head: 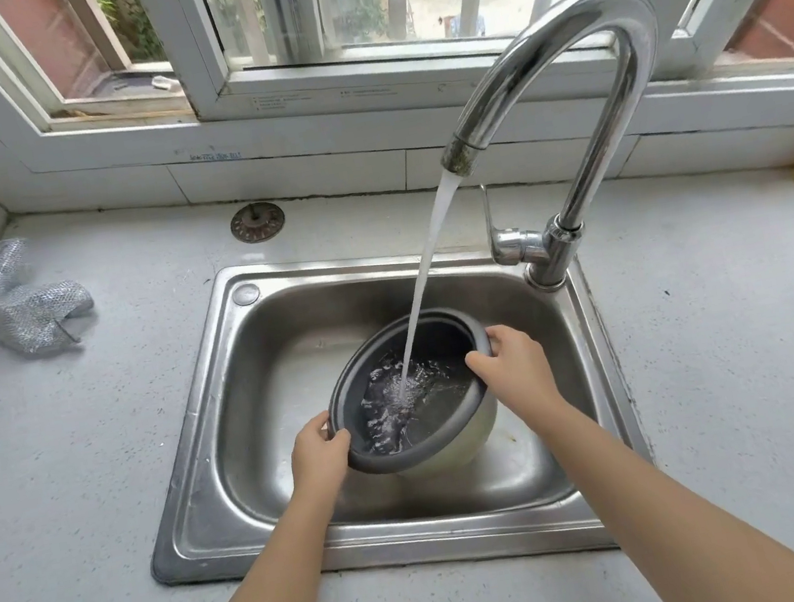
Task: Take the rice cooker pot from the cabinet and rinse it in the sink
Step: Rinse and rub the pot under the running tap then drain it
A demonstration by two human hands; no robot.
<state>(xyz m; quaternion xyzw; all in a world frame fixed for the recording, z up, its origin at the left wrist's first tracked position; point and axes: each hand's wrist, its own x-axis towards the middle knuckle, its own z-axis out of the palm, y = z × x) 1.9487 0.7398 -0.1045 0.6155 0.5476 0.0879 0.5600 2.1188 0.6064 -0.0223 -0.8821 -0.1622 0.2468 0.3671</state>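
In the steel sink (220, 380), under the running stream from the curved faucet (578, 79), I hold the rice cooker pot (453, 440) tilted, its mouth turned toward the camera and slightly to the left. My left hand (317, 451) grips the near-left rim, thumb on top of the dark lip and fingers curled beneath it. My right hand (514, 365) grips the far-right rim the same way, thumb over the lip. The two holds sit on opposite sides of the rim.

The water strikes the dark inner lining and pools, churning, in the low side of the bowl. I cannot tell whether the pot's base rests on the sink floor.

Handling, as I judge it: the pot is a rigid thin-walled metal shell, light when empty but growing heavier and shifting its balance as water collects. The coated interior and pale outer wall will be slick when wet, so the rolled lip is the surest purchase. The coating likely scratches easily.

On the counter (100, 478) to the left lies a silvery mesh scrubber (21, 308), well apart from the sink; a round drain strainer (257, 222) sits behind it.
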